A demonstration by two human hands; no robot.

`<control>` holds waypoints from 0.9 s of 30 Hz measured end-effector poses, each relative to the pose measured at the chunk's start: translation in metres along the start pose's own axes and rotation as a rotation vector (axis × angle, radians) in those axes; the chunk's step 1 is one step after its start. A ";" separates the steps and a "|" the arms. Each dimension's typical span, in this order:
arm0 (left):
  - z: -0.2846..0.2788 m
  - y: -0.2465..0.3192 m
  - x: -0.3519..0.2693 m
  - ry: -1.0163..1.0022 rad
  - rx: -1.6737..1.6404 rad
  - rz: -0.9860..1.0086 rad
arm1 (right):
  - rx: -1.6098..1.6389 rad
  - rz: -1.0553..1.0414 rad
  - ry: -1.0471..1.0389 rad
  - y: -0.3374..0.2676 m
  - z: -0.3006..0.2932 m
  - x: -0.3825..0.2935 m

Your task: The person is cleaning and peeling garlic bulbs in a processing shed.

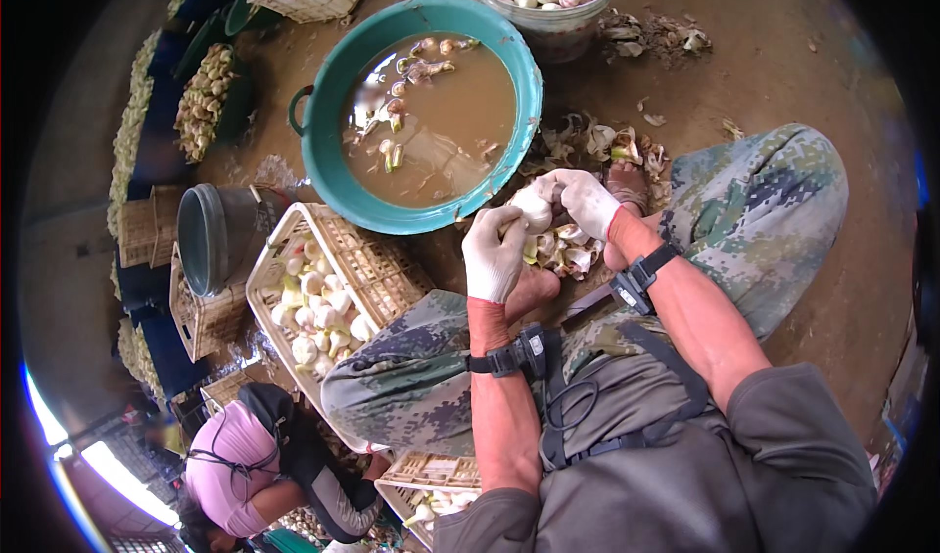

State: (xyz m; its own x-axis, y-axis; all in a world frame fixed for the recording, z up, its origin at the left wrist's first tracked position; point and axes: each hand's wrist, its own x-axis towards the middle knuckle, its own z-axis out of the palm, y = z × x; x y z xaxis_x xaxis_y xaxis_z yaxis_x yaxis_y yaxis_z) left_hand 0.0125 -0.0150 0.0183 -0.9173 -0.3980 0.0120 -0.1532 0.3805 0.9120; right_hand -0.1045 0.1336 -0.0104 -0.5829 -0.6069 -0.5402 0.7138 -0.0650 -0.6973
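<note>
Between my two gloved hands is a large white garlic bulb [532,211], just past the near rim of a teal plastic tub [411,224]. My left hand [496,253], in a white knit glove, grips the bulb's near left side. My right hand [584,199], gloved the same way, has its fingertips pinched at the bulb's upper right. Whether a stem or loose skin sits in those fingertips is hidden. Peeled garlic skins [569,250] lie on the floor below the bulb, between my feet. Muddy brown water [455,112] fills the tub, with several garlic pieces [396,112] floating in it.
A cream plastic crate [367,259] of white garlic bulbs [319,318] leans by my left knee. Beyond the tub stands a bucket [565,32] heaped with garlic. A grey bucket [220,237] lies tilted at left. A person in a pink top [231,465] bends at lower left.
</note>
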 end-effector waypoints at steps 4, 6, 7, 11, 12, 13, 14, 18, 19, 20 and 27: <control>0.013 0.008 0.004 0.107 -0.020 -0.196 | -0.423 -0.294 0.121 0.000 0.000 -0.005; 0.016 0.007 0.008 0.223 -0.286 -0.444 | -0.679 -0.457 0.193 -0.001 0.010 -0.007; 0.012 -0.002 0.007 0.233 -0.282 -0.441 | -0.677 -0.461 0.182 0.001 0.016 -0.008; 0.010 -0.029 0.002 0.254 -0.721 -0.640 | -0.777 -0.579 0.165 0.010 0.027 -0.011; 0.013 -0.029 0.002 0.204 -0.787 -0.632 | -0.771 -0.577 0.202 0.013 0.023 -0.009; 0.016 -0.028 0.002 0.154 -0.852 -0.622 | -0.764 -0.576 0.237 0.014 0.020 -0.007; 0.022 -0.027 0.001 0.196 -0.696 -0.603 | -0.765 -0.575 0.238 0.016 0.018 -0.004; 0.014 -0.024 -0.003 0.190 -0.420 -0.437 | -0.713 -0.326 0.593 0.014 0.007 0.015; 0.015 -0.020 -0.004 0.179 -0.426 -0.437 | -0.697 -0.277 0.668 0.013 -0.010 0.023; 0.015 -0.015 -0.004 0.109 -0.390 -0.390 | -0.734 -0.248 0.749 0.015 -0.027 0.027; -0.005 -0.015 -0.006 0.120 -0.662 -0.171 | -0.890 -0.049 0.426 0.033 -0.063 0.045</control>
State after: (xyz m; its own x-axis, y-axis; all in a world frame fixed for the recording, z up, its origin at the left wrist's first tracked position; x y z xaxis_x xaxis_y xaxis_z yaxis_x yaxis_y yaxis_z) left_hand 0.0223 -0.0228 0.0066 -0.8476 -0.5108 -0.1434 -0.0002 -0.2700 0.9629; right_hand -0.1316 0.1538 -0.0878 -0.8197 -0.2719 -0.5041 0.2348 0.6432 -0.7288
